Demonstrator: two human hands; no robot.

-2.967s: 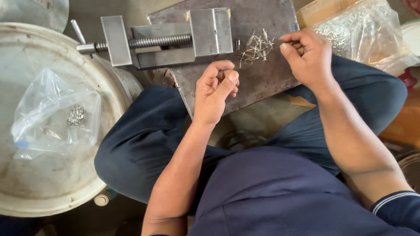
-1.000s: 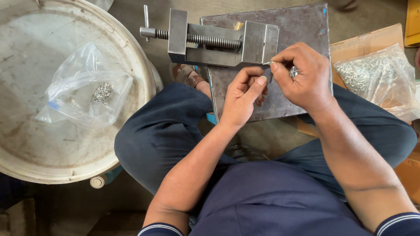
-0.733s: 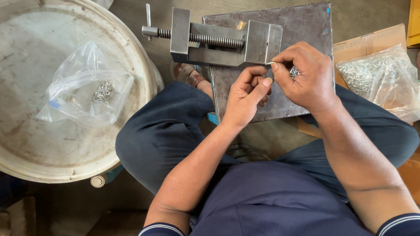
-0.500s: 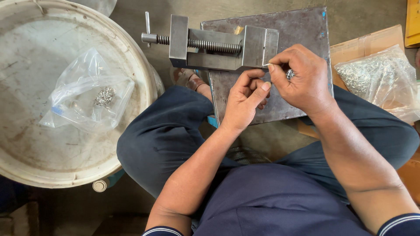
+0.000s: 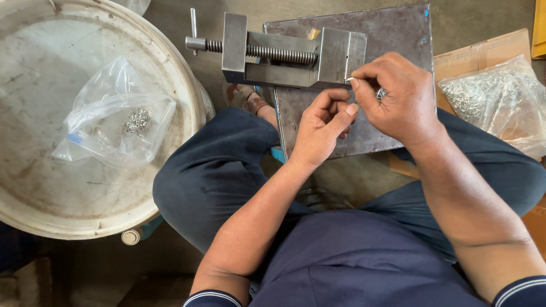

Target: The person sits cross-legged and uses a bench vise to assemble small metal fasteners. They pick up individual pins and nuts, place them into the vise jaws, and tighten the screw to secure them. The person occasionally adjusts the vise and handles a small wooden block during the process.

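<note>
A steel vise (image 5: 284, 54) with a threaded screw sits on a grey metal plate (image 5: 392, 34) that rests across my knees. My right hand (image 5: 395, 96) pinches a tiny metal piece at the vise's right jaw, and more small shiny pieces show inside its curled fingers. My left hand (image 5: 321, 128) is right beside it, below the vise, with fingers curled and the thumb tip close to the right fingertips; whether it holds a piece is hidden.
A large white bucket lid (image 5: 34, 187) lies at the left with a clear plastic bag (image 5: 114, 122) of a few small metal parts on it. Another clear bag (image 5: 500, 96) full of metal parts lies on cardboard (image 5: 483, 48) at the right.
Three seconds ago the hands were apart over loose parts on the plate. Since then the right hand has picked up parts and both hands have come together at the vise's right jaw.
</note>
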